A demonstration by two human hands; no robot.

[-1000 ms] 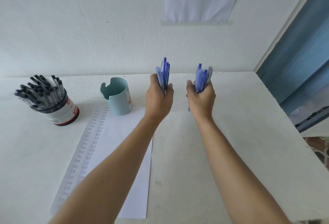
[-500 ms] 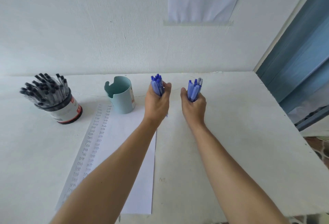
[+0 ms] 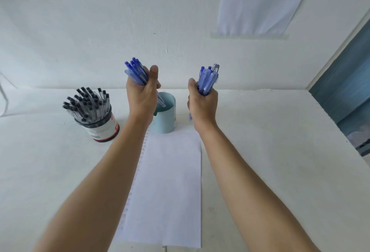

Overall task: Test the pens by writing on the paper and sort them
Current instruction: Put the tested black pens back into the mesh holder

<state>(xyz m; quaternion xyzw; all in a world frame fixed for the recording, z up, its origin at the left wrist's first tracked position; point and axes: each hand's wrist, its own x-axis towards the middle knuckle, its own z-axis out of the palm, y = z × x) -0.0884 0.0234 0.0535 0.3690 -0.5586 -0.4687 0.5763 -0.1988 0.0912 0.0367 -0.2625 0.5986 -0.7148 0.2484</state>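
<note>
So the person's got both fists full here: the left hand (image 3: 142, 95) is clenched around a fat bunch of blue plastic pens (image 3: 136, 71), clicker ends fanning up past the thumb. The lower tips poke out under that fist right at the mouth of a pale teal round plastic cup (image 3: 167, 119), though it's hard to tell if they're actually inside it. The right hand (image 3: 203, 103) grips a second bunch of blue pens (image 3: 208, 79) upright, just right of the cup. Below both wrists a white sheet of paper (image 3: 170, 181) lies flat on the white table (image 3: 260, 151), tiny scribbles down its left edge. Off to the left of the left hand stands a round tin (image 3: 104, 129) stuffed with black-capped clear pens (image 3: 88, 101).
</note>
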